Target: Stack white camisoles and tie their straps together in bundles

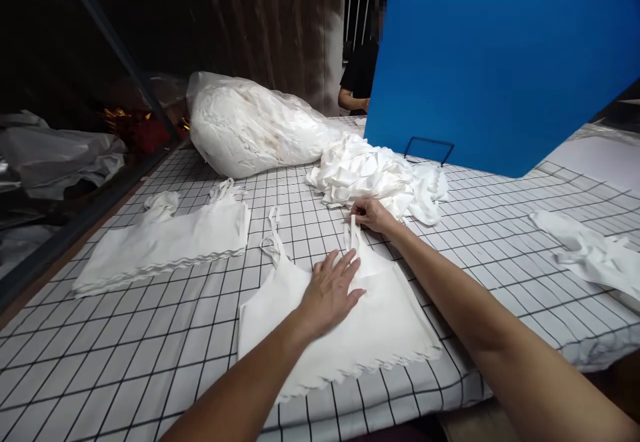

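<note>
White camisole point(360, 325) lying flat on the checked surface point(125, 362), directly under the left hand and just short of the right. Left hand point(331, 293) resting palm down on the upper middle of the garment, fingers spread, pressing the cloth flat. Right hand point(369, 213) reaching beyond it, fingertips pinching the top of the right strap point(354, 234) and drawing it straight away from the body. Left strap point(273, 232) lying loose and looped, just to the left of the left hand. Judging from this, smoothing and straightening of the top being the step in hand, with the body already flat and the scalloped hem neat at the near edge. Next move likely calling for the same light pinch on the looped strap, while keeping the palm down so the cloth is not sliding. Just beyond the right hand, touching it or nearly so, a heap of crumpled white garments point(380, 175). Well to the left of both hands, a stack of flattened camisoles point(165, 245). Farther off, a bulging plastic bag point(250, 125) of white cloth, and a blue board point(500, 62) standing beyond the heap, with another person partly hidden behind it.
</note>
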The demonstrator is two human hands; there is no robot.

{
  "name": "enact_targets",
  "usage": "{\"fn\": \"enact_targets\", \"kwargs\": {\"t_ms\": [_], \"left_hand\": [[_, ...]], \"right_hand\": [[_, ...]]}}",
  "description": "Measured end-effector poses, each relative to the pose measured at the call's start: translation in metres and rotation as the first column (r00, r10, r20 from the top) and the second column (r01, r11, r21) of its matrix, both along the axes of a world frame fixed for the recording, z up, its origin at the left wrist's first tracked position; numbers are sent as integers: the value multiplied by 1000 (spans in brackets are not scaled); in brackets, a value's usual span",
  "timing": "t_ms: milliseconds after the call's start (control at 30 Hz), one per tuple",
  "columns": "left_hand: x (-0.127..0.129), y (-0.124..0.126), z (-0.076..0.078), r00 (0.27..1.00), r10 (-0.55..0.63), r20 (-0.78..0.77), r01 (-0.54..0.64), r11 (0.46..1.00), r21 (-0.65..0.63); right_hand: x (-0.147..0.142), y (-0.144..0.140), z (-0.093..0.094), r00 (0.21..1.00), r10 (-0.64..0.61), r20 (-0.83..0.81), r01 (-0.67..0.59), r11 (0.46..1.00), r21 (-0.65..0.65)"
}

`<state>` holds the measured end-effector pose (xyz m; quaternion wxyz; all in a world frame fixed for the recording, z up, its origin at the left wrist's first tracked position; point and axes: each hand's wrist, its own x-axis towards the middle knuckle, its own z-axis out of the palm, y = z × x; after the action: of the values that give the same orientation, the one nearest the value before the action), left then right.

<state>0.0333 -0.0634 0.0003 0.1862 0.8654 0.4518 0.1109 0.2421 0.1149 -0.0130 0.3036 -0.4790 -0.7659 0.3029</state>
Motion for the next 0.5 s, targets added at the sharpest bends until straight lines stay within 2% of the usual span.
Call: {"fn": "enact_targets", "kwargs": {"t_ms": [200, 233, 300, 400, 433, 500], "left_hand": [[1, -1, 6, 995, -53, -85, 49, 998, -43], [0, 0, 6, 995, -58, -84, 53, 997, -58], [-1, 0, 7, 995, -73, -70, 66, 994, -92], [-4, 3, 14, 996, -84, -19, 81, 987, -141], [-6, 5, 18, 997, -79, -5, 77, 985, -155], [-16, 7, 30, 998, -63, -3, 61, 986, -156]], "right_hand": [[22, -2, 22, 990, 106, 89, -94, 988, -126], [24, -4, 27, 988, 95, 119, -81, 990, -120], [21, -10, 39, 984, -1, 180, 11, 999, -52], [-5, -26, 57, 942, -209, 261, 190, 977, 98], [-19, -32, 63, 931, -228, 284, 203, 972, 118], [-51, -42, 71, 927, -187, 326, 159, 981, 111]]}}
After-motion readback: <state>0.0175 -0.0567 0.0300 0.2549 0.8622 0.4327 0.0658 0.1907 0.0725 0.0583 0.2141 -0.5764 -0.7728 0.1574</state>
